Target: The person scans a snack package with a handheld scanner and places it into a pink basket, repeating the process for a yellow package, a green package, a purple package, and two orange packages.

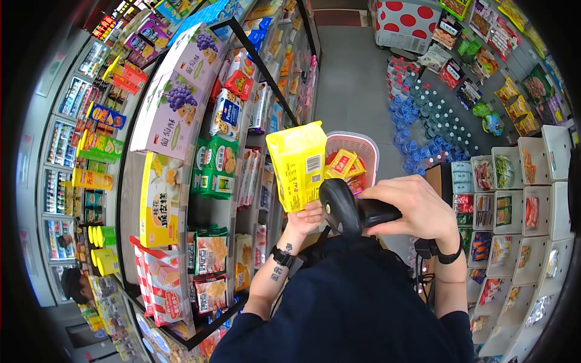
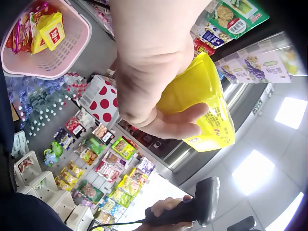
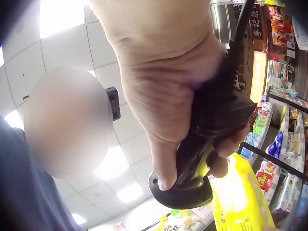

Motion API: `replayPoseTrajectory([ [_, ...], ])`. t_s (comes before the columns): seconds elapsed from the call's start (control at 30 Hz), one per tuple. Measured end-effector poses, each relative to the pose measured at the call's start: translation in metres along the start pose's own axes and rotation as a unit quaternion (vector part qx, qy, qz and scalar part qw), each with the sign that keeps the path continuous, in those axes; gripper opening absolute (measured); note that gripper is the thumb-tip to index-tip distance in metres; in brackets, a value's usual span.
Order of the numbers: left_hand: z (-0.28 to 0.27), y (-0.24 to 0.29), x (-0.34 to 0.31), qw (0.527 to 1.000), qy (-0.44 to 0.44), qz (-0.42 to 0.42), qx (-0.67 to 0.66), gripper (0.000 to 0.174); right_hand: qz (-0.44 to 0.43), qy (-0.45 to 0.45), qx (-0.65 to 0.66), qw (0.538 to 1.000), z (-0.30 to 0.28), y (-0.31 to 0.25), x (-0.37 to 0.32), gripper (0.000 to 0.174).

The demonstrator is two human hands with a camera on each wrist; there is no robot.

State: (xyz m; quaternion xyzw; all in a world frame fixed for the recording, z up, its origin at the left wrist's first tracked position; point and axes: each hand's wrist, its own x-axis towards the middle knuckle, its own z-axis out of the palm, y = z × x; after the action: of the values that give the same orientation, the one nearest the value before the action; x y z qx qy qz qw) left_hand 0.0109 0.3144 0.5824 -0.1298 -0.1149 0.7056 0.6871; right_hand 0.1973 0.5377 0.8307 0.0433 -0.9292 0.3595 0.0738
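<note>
My left hand (image 1: pixel 308 216) grips the lower edge of a yellow snack packet (image 1: pixel 298 163) and holds it upright, its barcode side turned toward me. In the left wrist view the fingers (image 2: pixel 168 126) curl under the yellow packet (image 2: pixel 202 101). My right hand (image 1: pixel 417 209) grips a black handheld barcode scanner (image 1: pixel 344 206), whose head sits just right of the packet's bottom corner. The right wrist view shows the scanner (image 3: pixel 202 144) from below, wrapped by the fingers, with the packet (image 3: pixel 240 197) beside it.
A pink basket (image 1: pixel 362 147) with red and yellow packets stands on the floor ahead. Snack shelves (image 1: pixel 200 151) run along the left. Bottled water packs (image 1: pixel 423 121) and bins of snacks (image 1: pixel 514 193) fill the right. A grey aisle floor (image 1: pixel 351 78) leads forward.
</note>
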Motion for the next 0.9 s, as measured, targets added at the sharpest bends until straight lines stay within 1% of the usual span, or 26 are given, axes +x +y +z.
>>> replayPoseTrajectory([
  [0.07,0.001,-0.001,0.003,1.0,-0.005,-0.012,-0.003,0.054,-0.004,0.001,0.004,1.0,-0.001,0.003,-0.004,0.053],
  [0.13,0.002,-0.003,0.006,1.0,-0.006,-0.025,-0.003,0.054,0.017,-0.016,0.01,1.0,-0.002,0.006,-0.008,0.052],
  [0.17,0.0,-0.004,0.006,1.0,0.005,-0.007,-0.007,0.055,0.018,-0.015,0.012,1.0,-0.005,0.007,-0.011,0.052],
  [0.23,-0.006,-0.002,0.007,1.0,0.021,0.011,-0.013,0.055,0.048,-0.015,0.058,0.997,-0.012,0.012,-0.018,0.052],
  [0.27,-0.009,0.005,0.01,0.999,0.029,0.01,0.024,0.056,0.052,0.017,0.064,0.996,-0.012,0.02,-0.026,0.054],
  [0.3,-0.011,0.009,0.014,0.997,0.037,0.009,0.06,0.057,0.079,0.048,0.081,0.992,-0.016,0.025,-0.034,0.055],
  [0.33,-0.013,0.011,0.016,0.994,-0.004,0.03,0.101,0.058,0.106,0.079,0.097,0.986,-0.02,0.029,-0.044,0.057],
  [0.37,-0.026,0.025,0.01,0.979,0.043,0.078,0.184,0.06,0.125,0.106,0.099,0.981,-0.021,0.04,-0.056,0.057],
  [0.4,-0.025,0.032,0.01,0.952,0.088,0.125,0.266,0.062,0.143,0.128,0.089,0.977,-0.024,0.048,-0.069,0.055],
  [0.43,-0.026,0.036,0.008,0.919,0.156,0.149,0.331,0.062,0.184,0.136,0.094,0.969,-0.026,0.054,-0.082,0.053],
  [0.47,-0.015,0.032,0.013,0.876,0.222,0.171,0.393,0.062,0.225,0.142,0.1,0.959,-0.027,0.062,-0.096,0.051],
  [0.5,-0.022,0.039,0.018,0.836,0.275,0.173,0.442,0.06,0.219,0.174,0.099,0.955,-0.019,0.077,-0.114,0.049],
  [0.53,-0.033,0.039,0.022,0.776,0.32,0.192,0.508,0.056,0.221,0.172,0.101,0.955,-0.015,0.088,-0.131,0.049],
  [0.6,-0.062,0.043,0.025,0.625,0.401,0.219,0.633,0.051,0.292,0.173,0.12,0.933,-0.012,0.101,-0.159,0.05],
  [0.63,-0.08,0.047,0.023,0.593,0.412,0.217,0.657,0.052,0.313,0.168,0.136,0.925,-0.011,0.106,-0.171,0.051],
  [0.67,-0.118,0.063,0.02,0.521,0.434,0.212,0.704,0.056,0.312,0.166,0.137,0.925,-0.007,0.112,-0.183,0.051],
  [0.73,-0.156,0.066,0.017,0.477,0.432,0.208,0.737,0.059,0.319,0.192,0.168,0.913,0.0,0.126,-0.201,0.051],
  [0.77,-0.156,0.06,0.023,0.496,0.449,0.19,0.718,0.063,0.339,0.183,0.182,0.905,-0.001,0.13,-0.206,0.05],
  [0.8,-0.157,0.054,0.026,0.493,0.454,0.185,0.719,0.063,0.342,0.182,0.188,0.903,0.001,0.135,-0.21,0.05],
  [0.87,-0.157,0.046,0.037,0.555,0.496,0.147,0.652,0.071,0.357,0.2,0.195,0.891,0.007,0.145,-0.215,0.049],
  [0.9,-0.162,0.05,0.043,0.545,0.497,0.13,0.662,0.077,0.363,0.204,0.206,0.886,0.011,0.148,-0.217,0.047],
])
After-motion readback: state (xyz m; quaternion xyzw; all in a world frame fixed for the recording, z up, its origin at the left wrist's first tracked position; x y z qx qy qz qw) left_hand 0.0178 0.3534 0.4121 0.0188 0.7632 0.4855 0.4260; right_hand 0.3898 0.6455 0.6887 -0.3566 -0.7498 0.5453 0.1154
